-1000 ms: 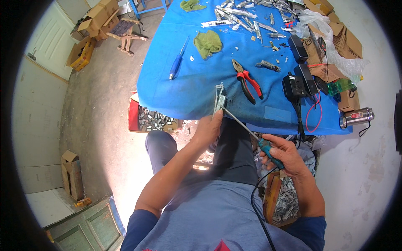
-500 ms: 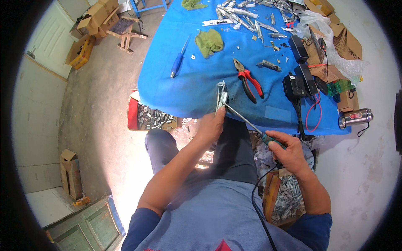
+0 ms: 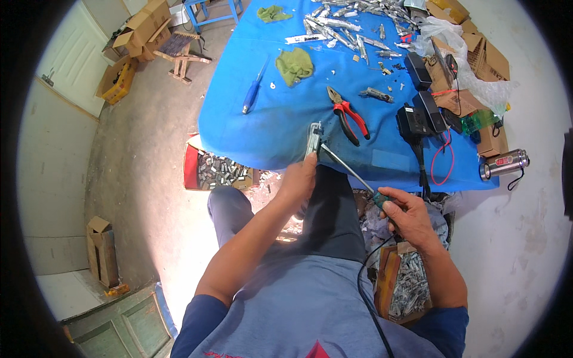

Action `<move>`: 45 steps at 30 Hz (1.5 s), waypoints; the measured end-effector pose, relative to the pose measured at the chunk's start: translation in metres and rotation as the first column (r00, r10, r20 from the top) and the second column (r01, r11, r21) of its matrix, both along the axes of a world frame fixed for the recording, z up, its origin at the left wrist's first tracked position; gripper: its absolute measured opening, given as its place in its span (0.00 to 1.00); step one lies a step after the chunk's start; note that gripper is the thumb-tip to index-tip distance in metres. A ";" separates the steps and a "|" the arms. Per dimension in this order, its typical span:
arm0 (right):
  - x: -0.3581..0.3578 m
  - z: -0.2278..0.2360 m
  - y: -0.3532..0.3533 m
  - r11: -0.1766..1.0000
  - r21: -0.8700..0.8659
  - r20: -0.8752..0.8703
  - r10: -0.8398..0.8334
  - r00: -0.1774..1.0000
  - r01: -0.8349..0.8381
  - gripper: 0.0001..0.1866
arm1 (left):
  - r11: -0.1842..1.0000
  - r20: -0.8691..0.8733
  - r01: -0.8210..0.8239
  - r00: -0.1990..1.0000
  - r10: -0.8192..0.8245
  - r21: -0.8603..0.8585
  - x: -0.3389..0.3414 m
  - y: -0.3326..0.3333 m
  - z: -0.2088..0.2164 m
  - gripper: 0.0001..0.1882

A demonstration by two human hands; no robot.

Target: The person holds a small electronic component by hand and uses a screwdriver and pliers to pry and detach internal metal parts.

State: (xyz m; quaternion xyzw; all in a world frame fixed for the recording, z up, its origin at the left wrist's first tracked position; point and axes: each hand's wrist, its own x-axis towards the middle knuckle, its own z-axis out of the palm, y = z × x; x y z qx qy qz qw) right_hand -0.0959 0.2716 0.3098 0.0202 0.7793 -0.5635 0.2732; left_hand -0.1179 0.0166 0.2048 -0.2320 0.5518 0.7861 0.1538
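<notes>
Near the front edge of the blue-covered table (image 3: 271, 128), my left hand (image 3: 299, 179) pinches a small, narrow, silvery-white part (image 3: 314, 138), its long end pointing away from me. Its exact kind is too small to make out. My right hand (image 3: 409, 216) is closed round the green handle of a screwdriver (image 3: 349, 169). The long metal shaft slants up to the left, its tip at the right side of the part. Beyond them lie red-and-black pliers (image 3: 344, 115), a blue screwdriver (image 3: 252, 95) and a dark silvery piece (image 3: 376, 95).
Silvery strips (image 3: 340, 27) pile up at the far side, near green cloths (image 3: 294, 65). Black adapters (image 3: 412, 122) and a metal flask (image 3: 504, 164) stand right. Boxes of small parts (image 3: 218, 171) and scraps (image 3: 407, 283) sit below. A black cord (image 3: 363, 292) crosses my shirt.
The silvery part has turned slightly in my left hand, and its pale frame looks narrower. The screwdriver's tip stays at its side. The whole view has shifted a little.
</notes>
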 end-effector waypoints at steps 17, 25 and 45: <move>-0.018 -0.058 -0.041 0.929 -0.327 0.030 -0.173 0.984 0.174 0.17 | 0.974 -0.160 -0.041 0.987 0.005 -0.223 0.003 0.008 -0.024 0.18; -0.028 -0.067 -0.058 0.926 -0.370 0.105 -0.042 0.994 0.078 0.15 | 0.966 -0.053 -0.014 0.999 0.001 -0.256 0.006 0.008 -0.019 0.25; -0.046 -0.089 -0.101 0.959 -0.284 -0.211 -0.048 0.976 -0.014 0.17 | 0.984 -0.053 0.171 0.983 -0.174 -0.053 0.014 0.018 -0.008 0.40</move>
